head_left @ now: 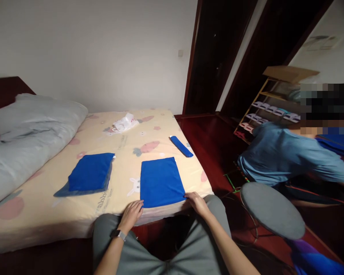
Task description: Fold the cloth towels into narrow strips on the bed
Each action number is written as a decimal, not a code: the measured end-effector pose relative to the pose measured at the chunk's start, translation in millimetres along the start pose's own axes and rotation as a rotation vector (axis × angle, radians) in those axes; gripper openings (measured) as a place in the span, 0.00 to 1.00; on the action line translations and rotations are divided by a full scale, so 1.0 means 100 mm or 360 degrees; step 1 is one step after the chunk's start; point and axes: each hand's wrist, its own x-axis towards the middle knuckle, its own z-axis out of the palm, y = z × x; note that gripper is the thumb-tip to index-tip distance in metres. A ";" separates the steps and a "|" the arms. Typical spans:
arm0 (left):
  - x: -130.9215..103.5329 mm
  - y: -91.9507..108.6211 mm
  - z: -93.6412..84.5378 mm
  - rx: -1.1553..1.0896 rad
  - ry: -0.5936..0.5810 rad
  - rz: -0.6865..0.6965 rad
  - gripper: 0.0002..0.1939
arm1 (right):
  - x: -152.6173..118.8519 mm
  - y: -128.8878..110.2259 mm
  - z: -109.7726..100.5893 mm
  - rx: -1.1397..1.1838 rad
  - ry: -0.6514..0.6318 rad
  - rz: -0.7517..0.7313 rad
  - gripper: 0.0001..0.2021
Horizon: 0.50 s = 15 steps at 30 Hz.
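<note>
A flat blue cloth (161, 181) lies spread on the bed near its front edge. At the cloth's near left corner, my left hand (132, 213) pinches the edge; a watch is on that wrist. My right hand (198, 203) grips the near right corner between thumb and fingers. To the left rests a pile of blue and grey-blue cloths (91, 172), its layers not quite lined up. Beyond the spread cloth, close to the bed's right side, is a narrow rolled or folded blue cloth (181, 146) with a small white bit at its far end.
A crumpled white plastic bag (126, 123) sits farther back on the patterned bed sheet (123, 168). Grey bedding (40, 133) is heaped at left. On the right are a round grey stool (272, 210), a person in a blue shirt (286, 152) and a shoe rack (263, 95).
</note>
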 end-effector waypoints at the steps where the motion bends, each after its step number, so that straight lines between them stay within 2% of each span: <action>1: -0.01 -0.02 0.01 -0.0034 -0.0003 -0.0026 0.15 | 0.00 -0.01 -0.01 -0.0001 -0.0029 0.0011 0.16; 4: -0.01 -0.07 0.08 -0.0152 0.0077 -0.0172 0.14 | 0.01 -0.03 0.00 0.0017 0.0006 0.0079 0.17; 10: 0.05 -0.09 0.25 -0.0447 0.0314 -0.0596 0.15 | 0.11 0.04 0.12 0.0264 0.0231 0.0259 0.19; 15: 0.10 -0.07 0.29 -0.0522 0.0423 -0.0690 0.16 | 0.14 0.10 0.20 0.0376 0.0318 0.0390 0.18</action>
